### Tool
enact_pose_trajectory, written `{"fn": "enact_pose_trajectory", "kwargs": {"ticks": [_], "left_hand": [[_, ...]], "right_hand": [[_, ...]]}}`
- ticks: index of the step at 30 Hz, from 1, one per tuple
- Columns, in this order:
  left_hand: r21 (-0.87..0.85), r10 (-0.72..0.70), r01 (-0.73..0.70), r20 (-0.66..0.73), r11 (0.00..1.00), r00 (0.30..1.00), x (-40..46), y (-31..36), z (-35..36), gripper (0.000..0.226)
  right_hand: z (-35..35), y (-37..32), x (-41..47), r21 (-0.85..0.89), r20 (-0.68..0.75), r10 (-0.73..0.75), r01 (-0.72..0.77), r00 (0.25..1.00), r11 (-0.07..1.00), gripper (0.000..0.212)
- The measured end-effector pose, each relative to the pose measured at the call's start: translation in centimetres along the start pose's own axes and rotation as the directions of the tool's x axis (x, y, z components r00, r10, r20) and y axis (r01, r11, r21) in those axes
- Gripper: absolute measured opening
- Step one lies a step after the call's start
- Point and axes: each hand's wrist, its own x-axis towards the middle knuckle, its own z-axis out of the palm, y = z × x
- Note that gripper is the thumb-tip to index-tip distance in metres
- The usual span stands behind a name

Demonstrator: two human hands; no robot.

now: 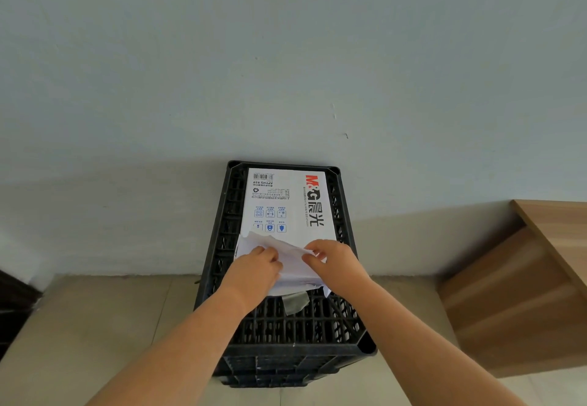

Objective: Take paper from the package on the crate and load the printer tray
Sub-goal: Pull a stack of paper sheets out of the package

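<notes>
The package (286, 202) lies flat on the black crate (346, 215) by the wall. Your left hand (258, 267) and right hand (333, 262) both pinch its torn wrapper (292, 262) at the near end.

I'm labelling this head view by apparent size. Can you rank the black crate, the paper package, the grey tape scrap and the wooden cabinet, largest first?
1. black crate
2. wooden cabinet, cut off at the frame edge, so unsure
3. paper package
4. grey tape scrap
</notes>
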Motion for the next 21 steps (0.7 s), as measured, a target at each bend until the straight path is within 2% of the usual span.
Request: {"fn": "enact_pose_trajectory", "kwargs": {"ticks": [11,21], "left_hand": [[0.109,0.015,-0.018,0.022,0.994,1.0,0.14,0.05,0.37,0.029],[0.211,0.043,-0.062,0.092,0.975,0.995,0.32,0.32,-0.08,0.036]], "right_hand": [[-0.06,0.26,-0.31,-0.01,0.001,-0.032,0.032,0.999,0.999,0.031],[0.03,0.39,-0.41,0.007,0.0,-0.066,0.066,0.998,0.998,0.027]]}}
